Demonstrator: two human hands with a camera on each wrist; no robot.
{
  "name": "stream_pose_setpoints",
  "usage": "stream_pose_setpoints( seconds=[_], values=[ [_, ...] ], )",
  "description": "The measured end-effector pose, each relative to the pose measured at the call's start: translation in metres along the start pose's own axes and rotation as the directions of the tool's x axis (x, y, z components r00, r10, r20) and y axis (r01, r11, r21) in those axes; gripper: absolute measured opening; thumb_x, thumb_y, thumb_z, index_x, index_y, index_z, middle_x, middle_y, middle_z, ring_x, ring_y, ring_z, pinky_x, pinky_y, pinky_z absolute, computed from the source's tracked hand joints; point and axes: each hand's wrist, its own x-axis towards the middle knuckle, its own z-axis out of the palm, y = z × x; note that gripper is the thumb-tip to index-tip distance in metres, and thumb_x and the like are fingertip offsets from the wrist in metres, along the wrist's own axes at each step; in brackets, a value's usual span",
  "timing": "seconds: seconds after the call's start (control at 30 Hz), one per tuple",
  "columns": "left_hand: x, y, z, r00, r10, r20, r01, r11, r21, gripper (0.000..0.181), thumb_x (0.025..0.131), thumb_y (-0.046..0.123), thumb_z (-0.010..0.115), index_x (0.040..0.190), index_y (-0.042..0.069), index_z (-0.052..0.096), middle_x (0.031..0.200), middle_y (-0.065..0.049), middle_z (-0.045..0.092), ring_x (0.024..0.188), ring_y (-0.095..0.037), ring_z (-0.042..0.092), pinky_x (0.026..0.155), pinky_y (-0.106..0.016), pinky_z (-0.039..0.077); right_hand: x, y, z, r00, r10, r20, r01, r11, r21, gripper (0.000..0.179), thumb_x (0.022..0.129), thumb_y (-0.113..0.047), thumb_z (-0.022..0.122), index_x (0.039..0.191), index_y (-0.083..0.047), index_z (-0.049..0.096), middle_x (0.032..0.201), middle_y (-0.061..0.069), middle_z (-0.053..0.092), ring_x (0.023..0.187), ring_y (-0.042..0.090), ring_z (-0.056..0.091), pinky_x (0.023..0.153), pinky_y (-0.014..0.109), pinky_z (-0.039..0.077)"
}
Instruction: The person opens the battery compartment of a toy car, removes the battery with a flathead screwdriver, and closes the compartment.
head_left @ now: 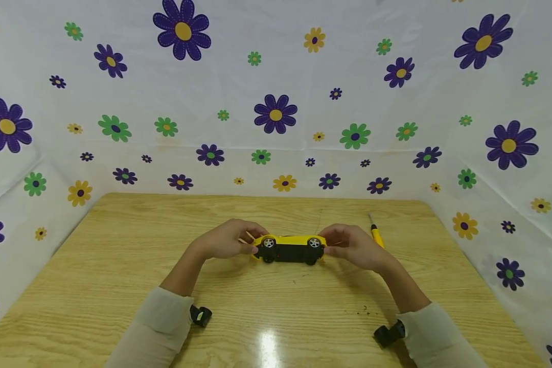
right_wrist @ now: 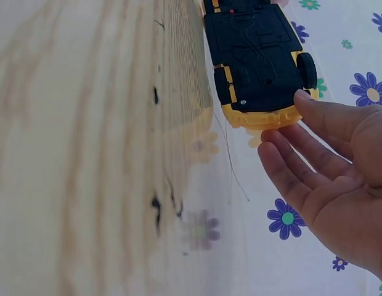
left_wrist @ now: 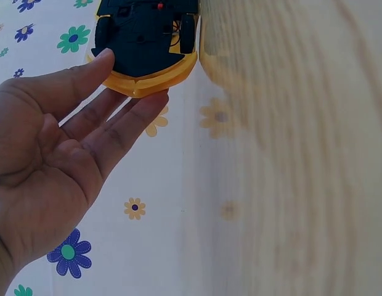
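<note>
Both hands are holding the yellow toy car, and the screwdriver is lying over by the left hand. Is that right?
Not quite: the screwdriver isn't by the left hand. The head view shows it lying near the right hand instead. Both hands are indeed holding the yellow toy car.

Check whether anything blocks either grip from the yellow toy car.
Nothing visible does. The left grip and right grip touch opposite ends of the yellow toy car directly, thumbs at its dark underside. The screwdriver lies off to the right, not between them and the car.
</note>
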Motion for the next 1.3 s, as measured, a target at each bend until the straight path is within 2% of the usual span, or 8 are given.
stream_pose_setpoints(
  seconds=[0.17, 0.3, 0.43, 0.57, 0.67, 0.83, 1.07, 1.3],
  values=[
    [0.002, -0.003, 0.0, 0.999, -0.012, -0.031, 0.011, 1.0, -0.025, 0.037, 0.097, 0.01, 0.072, 0.134, 0.013, 0.066, 0.126, -0.006, 0.066, 0.116, -0.028, 0.065, 0.099, -0.042, 0.057, 0.001, 0.0, 0.001, 0.999, 0.014, -0.039, -0.012, 0.999, 0.051, 0.024, 0.096, -0.005, 0.071, 0.119, -0.006, 0.062, 0.111, 0.01, 0.07, 0.104, 0.028, 0.068, 0.086, 0.03, 0.06],
    [0.002, -0.005, 0.001, 0.996, -0.063, -0.064, 0.059, 0.997, -0.052, 0.029, 0.095, 0.012, 0.075, 0.123, 0.015, 0.068, 0.118, -0.002, 0.067, 0.112, -0.024, 0.066, 0.097, -0.04, 0.057, 0.001, 0.001, 0.002, 0.999, 0.016, -0.038, -0.013, 0.998, 0.066, 0.021, 0.097, -0.005, 0.071, 0.116, -0.005, 0.062, 0.11, 0.01, 0.07, 0.104, 0.029, 0.068, 0.085, 0.029, 0.06],
    [0.001, -0.007, 0.001, 0.992, -0.101, -0.077, 0.091, 0.988, -0.124, 0.024, 0.095, 0.009, 0.075, 0.116, 0.013, 0.065, 0.112, -0.005, 0.065, 0.108, -0.024, 0.067, 0.094, -0.04, 0.058, 0.001, 0.003, 0.004, 0.999, 0.022, -0.024, -0.02, 0.997, 0.08, 0.02, 0.098, -0.006, 0.069, 0.116, -0.006, 0.062, 0.11, 0.011, 0.069, 0.102, 0.03, 0.068, 0.084, 0.031, 0.061],
    [0.0, -0.007, 0.0, 0.993, -0.092, -0.079, 0.078, 0.983, -0.165, 0.02, 0.096, 0.007, 0.073, 0.114, 0.008, 0.064, 0.109, -0.009, 0.064, 0.105, -0.025, 0.067, 0.093, -0.04, 0.058, 0.001, 0.003, 0.004, 1.0, 0.018, -0.006, -0.017, 0.995, 0.095, 0.02, 0.099, -0.007, 0.068, 0.118, -0.005, 0.061, 0.109, 0.013, 0.068, 0.099, 0.033, 0.068, 0.085, 0.04, 0.062],
    [0.0, -0.008, -0.001, 0.993, -0.089, -0.079, 0.075, 0.983, -0.167, 0.018, 0.098, 0.007, 0.071, 0.114, 0.006, 0.064, 0.108, -0.01, 0.065, 0.1, -0.024, 0.068, 0.088, -0.039, 0.06, 0.002, 0.002, 0.004, 1.0, 0.025, 0.01, -0.026, 0.993, 0.114, 0.019, 0.101, -0.007, 0.065, 0.119, -0.003, 0.06, 0.108, 0.014, 0.069, 0.097, 0.034, 0.07, 0.085, 0.046, 0.062],
    [0.002, -0.01, 0.0, 0.993, -0.102, -0.056, 0.092, 0.983, -0.159, 0.015, 0.1, 0.005, 0.066, 0.115, 0.003, 0.067, 0.105, -0.011, 0.067, 0.09, -0.023, 0.069, 0.076, -0.037, 0.063, 0.003, 0.002, 0.006, 0.998, 0.052, 0.047, -0.057, 0.992, 0.108, 0.016, 0.103, -0.006, 0.061, 0.118, -0.002, 0.06, 0.099, 0.013, 0.073, 0.088, 0.036, 0.071, 0.079, 0.046, 0.063],
    [0.001, -0.01, 0.001, 0.995, -0.098, -0.031, 0.095, 0.992, -0.08, 0.014, 0.101, 0.008, 0.066, 0.114, 0.003, 0.068, 0.101, -0.008, 0.069, 0.086, -0.02, 0.069, 0.077, -0.034, 0.061, 0.003, 0.005, 0.008, 0.995, 0.053, 0.085, -0.061, 0.994, 0.089, 0.016, 0.103, -0.006, 0.061, 0.117, 0.001, 0.059, 0.098, 0.013, 0.073, 0.086, 0.035, 0.071, 0.078, 0.044, 0.063],
    [0.001, -0.008, 0.0, 0.995, -0.099, -0.02, 0.097, 0.992, -0.076, 0.017, 0.101, 0.009, 0.066, 0.116, 0.002, 0.068, 0.103, -0.009, 0.069, 0.088, -0.019, 0.068, 0.077, -0.034, 0.061, 0.003, 0.006, 0.008, 0.993, 0.067, 0.097, -0.076, 0.993, 0.087, 0.016, 0.104, -0.007, 0.061, 0.118, 0.001, 0.058, 0.096, 0.012, 0.073, 0.084, 0.033, 0.071, 0.078, 0.043, 0.063]
  ],
)
